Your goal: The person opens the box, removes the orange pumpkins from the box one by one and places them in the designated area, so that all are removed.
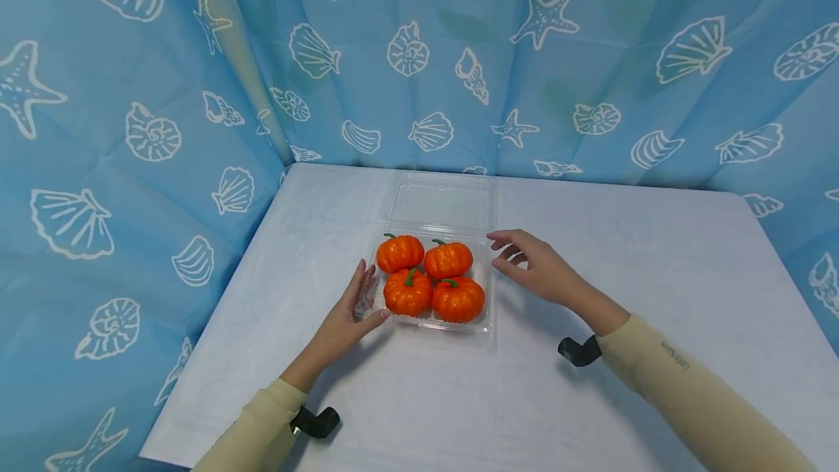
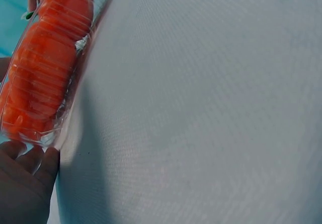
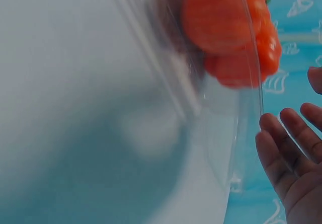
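A clear plastic box [image 1: 486, 326] sits on the white table [image 1: 655, 275], a little left of the middle, with its lid [image 1: 440, 202] folded back flat on the far side. Four orange pumpkins [image 1: 430, 283] fill the box in two rows of two, each with a green stem on top.

The left hand [image 1: 347, 319] lies at the near left corner of the box, fingers straight and together along the left wall, thumb reaching toward the near edge; it presses against the plastic without curling around it. In the left wrist view the fingertips [image 2: 35, 158] touch the box's bottom corner.

The right hand [image 1: 534, 264] hovers at the far right corner of the box, fingers loosely bent and spread, holding nothing. Whether the fingertips touch the rim I cannot tell; the right wrist view shows them just beside the clear wall.

A blue curtain [image 1: 131, 130] printed with white shells and starfish surrounds the table.
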`<state>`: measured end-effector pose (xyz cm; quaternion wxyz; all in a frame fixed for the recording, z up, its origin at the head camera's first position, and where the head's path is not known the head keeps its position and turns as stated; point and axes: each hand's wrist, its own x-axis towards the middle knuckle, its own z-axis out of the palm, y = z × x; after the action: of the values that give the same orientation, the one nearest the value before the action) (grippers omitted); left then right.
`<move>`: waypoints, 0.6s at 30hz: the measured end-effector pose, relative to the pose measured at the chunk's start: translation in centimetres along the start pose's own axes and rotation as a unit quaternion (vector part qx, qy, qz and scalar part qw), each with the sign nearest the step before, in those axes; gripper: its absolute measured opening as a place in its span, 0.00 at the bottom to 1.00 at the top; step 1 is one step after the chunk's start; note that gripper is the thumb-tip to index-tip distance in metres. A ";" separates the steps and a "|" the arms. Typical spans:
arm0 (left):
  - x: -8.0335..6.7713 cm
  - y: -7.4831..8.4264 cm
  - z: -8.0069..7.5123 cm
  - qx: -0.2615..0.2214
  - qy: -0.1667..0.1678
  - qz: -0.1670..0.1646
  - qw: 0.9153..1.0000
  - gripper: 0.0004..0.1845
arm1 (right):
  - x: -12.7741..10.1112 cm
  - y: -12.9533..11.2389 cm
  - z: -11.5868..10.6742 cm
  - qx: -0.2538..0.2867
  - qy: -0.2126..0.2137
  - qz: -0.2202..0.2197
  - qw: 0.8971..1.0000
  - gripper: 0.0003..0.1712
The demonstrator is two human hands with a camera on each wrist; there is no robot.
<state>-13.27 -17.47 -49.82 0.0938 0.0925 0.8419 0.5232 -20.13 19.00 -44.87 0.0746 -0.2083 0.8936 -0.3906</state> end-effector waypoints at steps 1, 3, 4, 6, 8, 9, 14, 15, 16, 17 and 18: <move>0.0 0.0 0.0 0.000 0.000 0.000 1.000 0.54 | -0.2 -0.2 0.2 -0.003 -0.001 -0.002 1.000 0.30; 0.0 0.0 0.0 0.000 0.000 0.000 1.000 0.54 | -0.5 -0.6 0.5 -0.006 -0.002 -0.008 1.000 0.29; 0.0 0.0 0.0 0.000 0.000 0.000 1.000 0.54 | -0.6 -0.8 0.7 -0.005 -0.002 -0.011 1.000 0.29; 0.0 0.0 0.0 -0.001 0.000 0.001 1.000 0.54 | -0.8 -1.0 1.0 -0.005 -0.007 -0.017 1.000 0.30; 0.1 -0.1 0.0 -0.002 0.000 0.002 1.000 0.54 | -1.1 -1.2 1.2 -0.001 -0.014 -0.021 1.000 0.30; 0.1 -0.1 0.0 -0.003 -0.001 0.003 1.000 0.54 | -1.2 -1.3 1.4 0.001 -0.017 -0.023 1.000 0.30; 0.0 -0.2 0.0 -0.004 -0.001 0.004 1.000 0.54 | -1.6 -1.7 2.0 0.011 -0.029 -0.037 0.999 0.30; 0.0 -0.2 0.0 -0.003 0.000 0.004 1.000 0.54 | -1.7 -1.7 2.1 0.012 -0.032 -0.041 0.999 0.30; 0.0 -0.2 0.0 -0.003 0.000 0.005 1.000 0.54 | -1.7 -1.8 2.2 0.014 -0.035 -0.046 0.998 0.30; 0.0 -0.2 0.0 -0.002 0.000 0.005 1.000 0.54 | -1.7 -1.9 2.3 0.015 -0.038 -0.048 0.998 0.30; 0.0 -0.2 0.0 -0.002 0.000 0.006 1.000 0.54 | -1.7 -1.9 2.4 0.012 -0.041 -0.050 0.998 0.30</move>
<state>-13.29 -17.54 -49.97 0.0911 0.0969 0.8402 0.5257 -17.24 16.96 -45.20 0.0942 -0.2676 0.8735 -0.3956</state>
